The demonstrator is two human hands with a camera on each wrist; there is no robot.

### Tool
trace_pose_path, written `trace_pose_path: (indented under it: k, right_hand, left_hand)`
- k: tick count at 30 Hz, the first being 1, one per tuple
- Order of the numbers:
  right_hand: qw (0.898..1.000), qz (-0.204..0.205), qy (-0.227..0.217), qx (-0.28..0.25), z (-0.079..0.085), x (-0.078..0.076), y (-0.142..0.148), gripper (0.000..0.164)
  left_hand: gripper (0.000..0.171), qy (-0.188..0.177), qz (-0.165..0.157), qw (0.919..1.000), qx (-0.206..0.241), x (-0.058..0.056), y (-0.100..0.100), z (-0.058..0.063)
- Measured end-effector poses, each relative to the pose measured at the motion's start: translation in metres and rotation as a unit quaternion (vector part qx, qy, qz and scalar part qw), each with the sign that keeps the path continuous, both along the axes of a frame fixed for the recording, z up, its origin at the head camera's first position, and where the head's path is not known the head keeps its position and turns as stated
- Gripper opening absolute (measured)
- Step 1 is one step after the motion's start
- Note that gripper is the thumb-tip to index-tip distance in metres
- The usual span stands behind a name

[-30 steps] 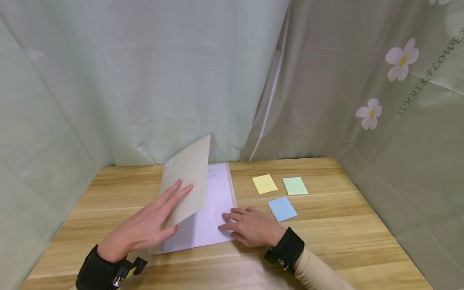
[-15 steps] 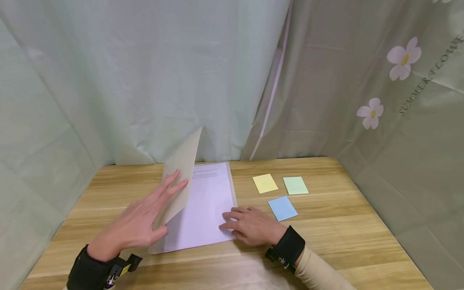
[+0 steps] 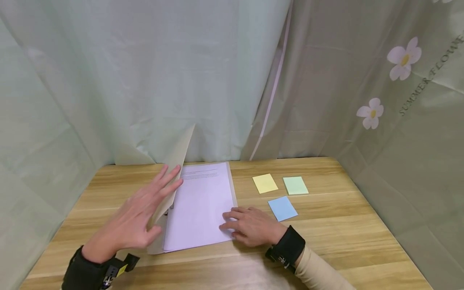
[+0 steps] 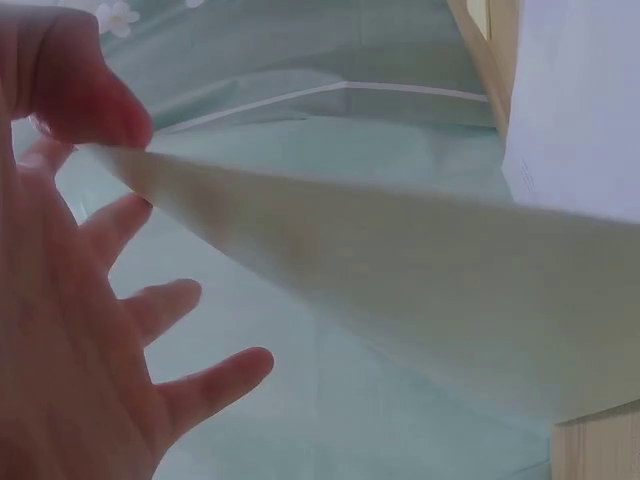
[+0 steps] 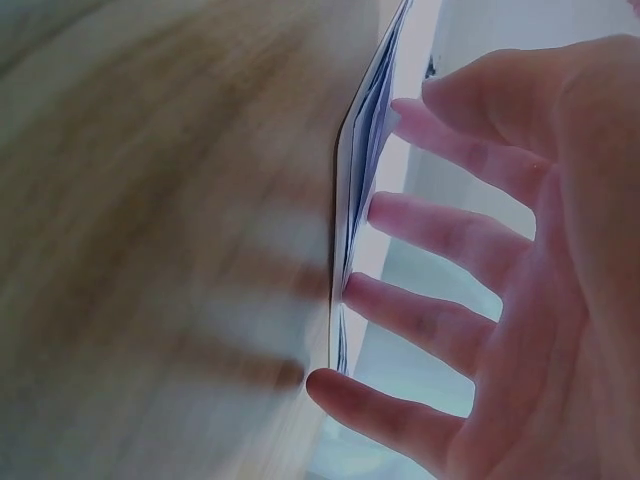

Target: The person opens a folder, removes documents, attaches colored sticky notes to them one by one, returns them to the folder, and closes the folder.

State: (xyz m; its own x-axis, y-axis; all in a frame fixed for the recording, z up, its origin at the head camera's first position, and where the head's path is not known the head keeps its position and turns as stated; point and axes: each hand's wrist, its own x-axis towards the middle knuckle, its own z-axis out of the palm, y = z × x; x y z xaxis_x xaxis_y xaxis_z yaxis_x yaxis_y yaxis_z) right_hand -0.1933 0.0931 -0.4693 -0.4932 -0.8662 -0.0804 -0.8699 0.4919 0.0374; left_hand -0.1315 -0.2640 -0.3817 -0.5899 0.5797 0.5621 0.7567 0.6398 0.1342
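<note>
A beige folder lies partly opened on the table, its cover (image 3: 177, 151) tilted up along the left side. My left hand (image 3: 135, 213) has hold of the cover's free edge; in the left wrist view the thumb (image 4: 95, 105) is on one face and the spread fingers are on the other. Printed white sheets (image 3: 203, 205) lie inside, and a bit of metal clasp (image 3: 169, 208) shows by the spine. My right hand (image 3: 251, 226) rests with its fingertips along the right edge of the sheets. In the right wrist view its fingers (image 5: 430, 230) are spread beside the page edges.
Three sticky note pads sit right of the folder: yellow (image 3: 265, 183), green (image 3: 295, 185) and blue (image 3: 282, 208). The wooden table (image 3: 344, 241) ends at curtains (image 3: 203, 80) at the back and both sides.
My left hand has moved left, swinging the cover more upright, so more of the printed sheet and the metal clasp now show. My right hand stays almost still.
</note>
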Motion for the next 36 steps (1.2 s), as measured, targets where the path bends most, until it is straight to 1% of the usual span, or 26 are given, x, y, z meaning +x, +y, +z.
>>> trace_pose_path:
  k: [3,7,13,16,19,21,23,27,32,36]
  right_hand:
    - [1.000,-0.001,-0.005,-0.001,0.000,-0.001,0.001,0.041]
    - [1.000,-0.003,-0.025,-0.008,0.001,-0.001,0.002,0.042]
    - [0.998,-0.008,-0.053,-0.021,0.002,0.000,0.002,0.048]
    - [0.998,-0.011,-0.058,-0.022,0.002,0.000,0.003,0.050]
    - [0.998,-0.011,-0.061,-0.020,0.001,-0.001,0.003,0.051]
    - [0.998,-0.008,-0.057,-0.018,0.001,-0.002,0.004,0.050]
    - [0.998,-0.007,-0.053,-0.015,0.001,-0.002,0.004,0.050]
    - [0.999,-0.006,-0.040,-0.013,0.000,-0.002,0.004,0.049]
    - [0.999,-0.003,-0.029,-0.015,0.000,-0.002,0.005,0.050]
    - [1.000,0.005,-0.018,-0.018,0.000,-0.002,0.006,0.050]
  left_hand:
    - [0.112,-0.003,0.006,1.0000,-0.001,0.000,0.000,0.001]
    - [0.112,-0.018,0.021,0.9996,-0.003,0.003,0.000,0.002]
    - [0.108,-0.025,0.021,0.9994,0.013,0.005,0.001,0.003]
    - [0.106,-0.023,0.023,0.9994,0.015,0.006,0.001,0.004]
    - [0.106,-0.001,0.033,0.9994,0.007,0.006,0.001,0.006]
    - [0.108,0.018,0.046,0.9988,0.000,0.007,0.000,0.009]
    - [0.111,0.035,0.065,0.9972,-0.010,0.010,-0.002,0.013]
    - [0.113,0.042,0.103,0.9932,-0.035,0.016,-0.008,0.022]
    - [0.105,0.052,0.142,0.9869,-0.056,0.025,-0.018,0.034]
    - [0.095,0.059,0.176,0.9808,-0.060,0.033,-0.027,0.043]
